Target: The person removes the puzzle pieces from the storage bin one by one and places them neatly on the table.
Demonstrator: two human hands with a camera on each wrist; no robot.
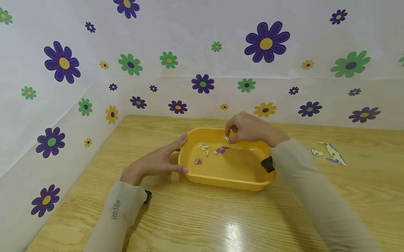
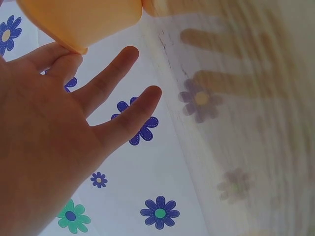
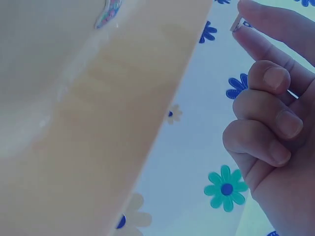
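Note:
A yellow plastic basin (image 1: 226, 183) stands on the table, with several small printed cut-out pieces lying inside, among them a purple-and-red piece (image 1: 222, 150), a pale piece (image 1: 205, 149) and a red-green piece (image 1: 198, 161). My left hand (image 1: 158, 161) rests against the basin's left end, thumb and fingertips touching the rim; its other fingers spread straight in the left wrist view. Over the far side of the basin, my right hand (image 1: 252, 128) pinches a small pale cut-out piece (image 3: 238, 22) between thumb and index finger. The remaining right fingers are curled in the right wrist view.
Right of the basin lie a small pale cut-out (image 1: 317, 152) and a longer pale-and-blue one (image 1: 334, 154) on the wooden table (image 1: 192, 222). A white flower-patterned sheet (image 1: 191, 36) rises behind the table and along its left.

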